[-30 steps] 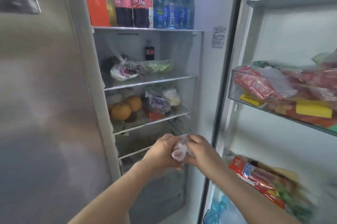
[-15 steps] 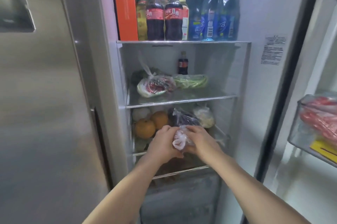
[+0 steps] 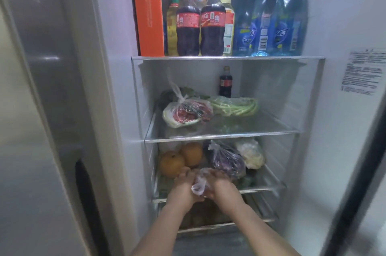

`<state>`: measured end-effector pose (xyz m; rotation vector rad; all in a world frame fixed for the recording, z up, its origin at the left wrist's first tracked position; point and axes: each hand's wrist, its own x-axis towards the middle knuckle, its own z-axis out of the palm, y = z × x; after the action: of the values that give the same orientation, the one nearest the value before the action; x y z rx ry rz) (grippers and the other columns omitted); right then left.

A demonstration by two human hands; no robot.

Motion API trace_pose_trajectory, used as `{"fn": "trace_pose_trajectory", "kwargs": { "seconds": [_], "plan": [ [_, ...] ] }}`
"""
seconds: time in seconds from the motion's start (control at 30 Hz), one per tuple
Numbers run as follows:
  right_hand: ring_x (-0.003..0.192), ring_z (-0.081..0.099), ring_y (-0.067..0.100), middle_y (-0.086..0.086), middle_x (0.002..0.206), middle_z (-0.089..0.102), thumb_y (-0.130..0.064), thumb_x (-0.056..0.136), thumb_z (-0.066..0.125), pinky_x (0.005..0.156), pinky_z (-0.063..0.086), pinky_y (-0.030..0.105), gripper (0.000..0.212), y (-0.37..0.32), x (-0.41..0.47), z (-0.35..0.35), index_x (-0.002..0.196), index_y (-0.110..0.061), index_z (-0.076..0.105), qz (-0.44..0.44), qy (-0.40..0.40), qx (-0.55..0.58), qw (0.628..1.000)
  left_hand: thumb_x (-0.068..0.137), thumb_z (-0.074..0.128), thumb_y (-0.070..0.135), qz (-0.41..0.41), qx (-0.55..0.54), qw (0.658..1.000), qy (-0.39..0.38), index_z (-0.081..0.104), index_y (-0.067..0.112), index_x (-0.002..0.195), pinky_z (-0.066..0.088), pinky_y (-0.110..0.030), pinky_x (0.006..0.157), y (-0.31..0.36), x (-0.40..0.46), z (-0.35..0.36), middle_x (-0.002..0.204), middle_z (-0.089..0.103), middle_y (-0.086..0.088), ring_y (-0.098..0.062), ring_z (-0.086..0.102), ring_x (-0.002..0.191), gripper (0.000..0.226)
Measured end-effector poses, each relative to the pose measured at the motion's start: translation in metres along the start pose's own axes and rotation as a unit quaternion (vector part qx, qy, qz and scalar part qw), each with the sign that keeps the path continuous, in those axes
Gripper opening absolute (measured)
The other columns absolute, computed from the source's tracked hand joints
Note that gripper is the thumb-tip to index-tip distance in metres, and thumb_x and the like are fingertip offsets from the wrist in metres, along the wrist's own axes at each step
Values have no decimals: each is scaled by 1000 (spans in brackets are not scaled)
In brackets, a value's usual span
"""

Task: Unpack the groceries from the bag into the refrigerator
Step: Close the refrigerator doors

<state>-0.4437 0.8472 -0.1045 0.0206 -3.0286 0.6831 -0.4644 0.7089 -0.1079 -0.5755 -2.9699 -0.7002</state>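
Two forearms enter from the lower edge of the head view, each ending in a hand: the left hand [image 3: 183,188] and the right hand [image 3: 222,187]. Both forearms are bare along their full visible length; no sleeve, cuff or glove covers them. Wrists and fingers carry no watch, band or ring. Motion blur softens the outline of the fingers, so finer detail such as nails cannot be made out.

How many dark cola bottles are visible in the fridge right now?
3: two yellow-capped cola bottles side by side at the top shelf's front, and a small cola bottle at the back of the shelf below. Others may be hidden behind.
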Motion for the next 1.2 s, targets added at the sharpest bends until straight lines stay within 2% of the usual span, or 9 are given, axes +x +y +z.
{"fn": "trace_pose_trajectory", "kwargs": {
  "seconds": [0.1,0.2,0.23,0.3,0.37,0.6,0.9,1.07,1.2],
  "plan": [
    [112,58,17,1,128,59,-53,65,62,95,48,27,62,2,12,-1,120,-25,60,48,-25,99,994,70,78,37,-14,-22,999,-32,42,31,137,35,-23,101,-1,17,-6,144,31,2,-21,38,130,75],
    [97,60,8,8,136,54,-27,94,56,78,48,13,38,14,25,3,130,-14,54,-7,18,67,998,67,77,38,-28,-29,998,-51,44,39,132,36,-24,103,-4,33,-5,147,28,8,-18,35,132,73],
    [103,58,10,5,139,50,-26,95,55,83,46,13,40,15,29,0,133,-13,50,-23,-8,35,999,67,76,37,-25,-23,998,-46,42,40,134,33,-24,106,-7,36,-1,149,26,10,-18,32,133,75],
    [129,41,18,-4,145,36,-38,92,56,101,37,23,54,18,38,1,141,-21,40,38,-31,45,998,72,75,38,-11,4,999,-33,31,39,142,26,-24,107,-12,41,4,151,22,14,-19,25,136,83],
    [137,27,22,-3,152,27,-38,91,55,105,32,30,60,15,41,0,145,-25,33,31,1,-30,999,74,72,44,6,51,999,-3,23,42,145,26,-28,106,-15,44,6,152,20,18,-19,24,135,86],
    [135,26,26,1,153,28,-45,90,53,108,28,32,64,13,45,10,147,-24,31,3,46,-99,994,73,65,60,-19,145,989,16,14,46,145,15,-44,109,-17,51,3,153,23,16,-21,16,140,90],
    [145,15,27,-1,159,13,-52,80,63,114,28,38,90,14,33,6,152,-28,15,38,19,-58,997,73,60,68,-30,109,993,45,5,41,148,8,-42,115,-18,39,5,158,10,10,-19,8,144,97],
    [141,25,24,3,155,24,-45,82,63,111,33,33,78,18,5,1,149,-24,29,1,93,-75,993,75,64,58,-14,109,992,58,6,39,150,8,-38,116,-9,26,-9,159,6,9,-19,7,145,97],
    [134,35,26,4,149,32,-44,82,59,100,43,36,74,14,-17,-3,147,-23,29,-4,144,-90,985,77,65,53,4,92,993,75,9,36,150,10,-39,116,-3,14,-9,160,4,6,-20,5,146,93]
  ]
}}
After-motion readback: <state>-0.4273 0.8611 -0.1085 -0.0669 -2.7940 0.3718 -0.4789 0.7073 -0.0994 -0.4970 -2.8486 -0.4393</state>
